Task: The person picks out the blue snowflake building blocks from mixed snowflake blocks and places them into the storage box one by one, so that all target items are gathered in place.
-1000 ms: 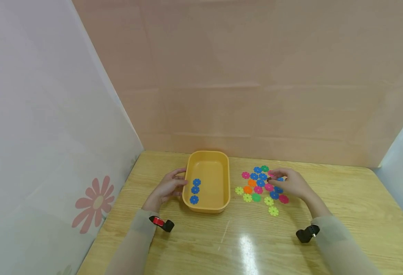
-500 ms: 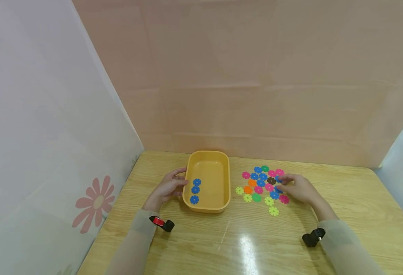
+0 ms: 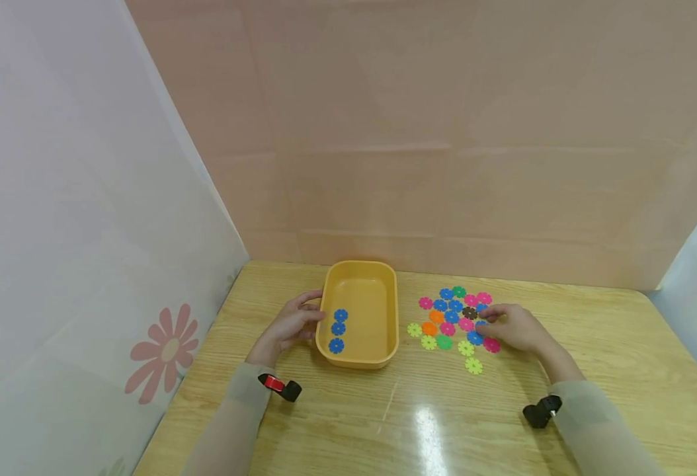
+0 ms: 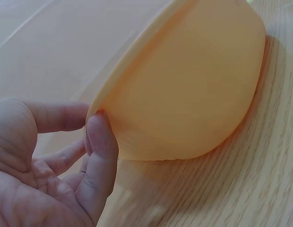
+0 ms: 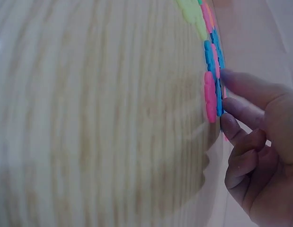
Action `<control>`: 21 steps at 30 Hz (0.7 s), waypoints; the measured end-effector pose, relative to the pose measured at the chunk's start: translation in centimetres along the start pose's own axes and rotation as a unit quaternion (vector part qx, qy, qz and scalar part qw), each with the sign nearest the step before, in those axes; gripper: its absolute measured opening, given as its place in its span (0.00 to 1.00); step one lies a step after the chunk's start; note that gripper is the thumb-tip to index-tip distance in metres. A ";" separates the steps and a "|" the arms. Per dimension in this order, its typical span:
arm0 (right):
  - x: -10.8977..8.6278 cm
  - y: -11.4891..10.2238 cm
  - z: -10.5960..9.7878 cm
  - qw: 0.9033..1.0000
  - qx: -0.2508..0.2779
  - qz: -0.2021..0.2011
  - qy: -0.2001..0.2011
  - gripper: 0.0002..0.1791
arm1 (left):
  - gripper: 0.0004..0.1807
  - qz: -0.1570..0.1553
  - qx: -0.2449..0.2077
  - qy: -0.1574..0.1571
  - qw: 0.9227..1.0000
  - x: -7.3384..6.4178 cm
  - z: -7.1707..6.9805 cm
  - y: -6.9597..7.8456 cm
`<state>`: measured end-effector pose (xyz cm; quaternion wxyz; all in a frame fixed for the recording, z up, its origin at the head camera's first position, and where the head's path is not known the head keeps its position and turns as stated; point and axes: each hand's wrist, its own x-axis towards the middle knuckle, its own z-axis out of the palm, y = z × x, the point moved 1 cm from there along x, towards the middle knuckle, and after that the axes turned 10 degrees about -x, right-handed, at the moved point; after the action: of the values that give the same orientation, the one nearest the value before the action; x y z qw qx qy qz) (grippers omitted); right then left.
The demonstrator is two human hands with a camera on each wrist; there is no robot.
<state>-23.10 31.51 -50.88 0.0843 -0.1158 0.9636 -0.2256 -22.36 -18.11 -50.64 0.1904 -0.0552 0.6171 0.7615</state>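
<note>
My left hand (image 3: 291, 324) pinches the left rim of a yellow plastic tray (image 3: 391, 317), thumb inside and fingers outside in the left wrist view. Three blue snowflake building discs (image 3: 338, 328) lie along the tray's left side. My right hand (image 3: 516, 326) is at the right edge of a spread of coloured discs on the table. Its thumb and fingertips are at a blue disc (image 3: 481, 325), partly covered by them; whether they grip it cannot be told. A brown disc (image 3: 470, 313), a pink disc (image 3: 492, 345) and another blue disc (image 3: 475, 338) lie close by.
Orange (image 3: 429, 328), yellow-green (image 3: 473, 365), green (image 3: 444, 342), pink and blue discs lie flat between the tray and my right hand. A wall panel (image 3: 444, 198) rises behind the wooden table (image 3: 348, 423), with another panel (image 3: 86, 231) at the left.
My right hand has drawn back rightward from the brown disc, leaving it on the table, and come to the blue disc. My left hand and the tray have stayed put.
</note>
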 end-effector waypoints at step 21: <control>-0.8 -0.4 -0.6 0.999 -0.001 -0.027 -0.019 0.21 | 0.35 0.006 0.000 -0.008 1.000 0.0 -0.1 0.0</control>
<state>-22.43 31.58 -50.02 0.0961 -0.1460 0.9587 -0.2242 -22.40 -18.19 -50.63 0.1909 -0.0456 0.6161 0.7628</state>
